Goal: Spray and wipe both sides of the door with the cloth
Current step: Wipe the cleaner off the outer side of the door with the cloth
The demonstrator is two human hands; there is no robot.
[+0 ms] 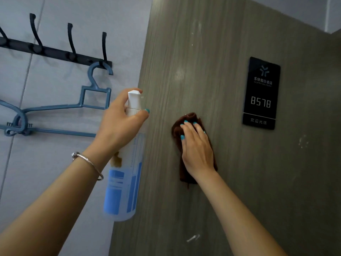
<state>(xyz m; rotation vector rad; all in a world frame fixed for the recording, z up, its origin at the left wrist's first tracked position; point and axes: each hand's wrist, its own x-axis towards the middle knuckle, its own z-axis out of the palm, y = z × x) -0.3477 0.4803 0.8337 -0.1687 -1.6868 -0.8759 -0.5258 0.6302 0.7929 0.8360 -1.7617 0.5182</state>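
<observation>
A hotel room entrance: the grey wood-grain door (212, 80) carries a black plaque (261, 93) reading 8578, beside a tiled wall (55, 163) with a hook rack (55, 50) holding blue hangers (60, 108).

soft even light, edges warped

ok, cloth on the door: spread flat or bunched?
Bunched. The brown cloth sits in rumpled folds under the right hand, pressed against the door.
</observation>
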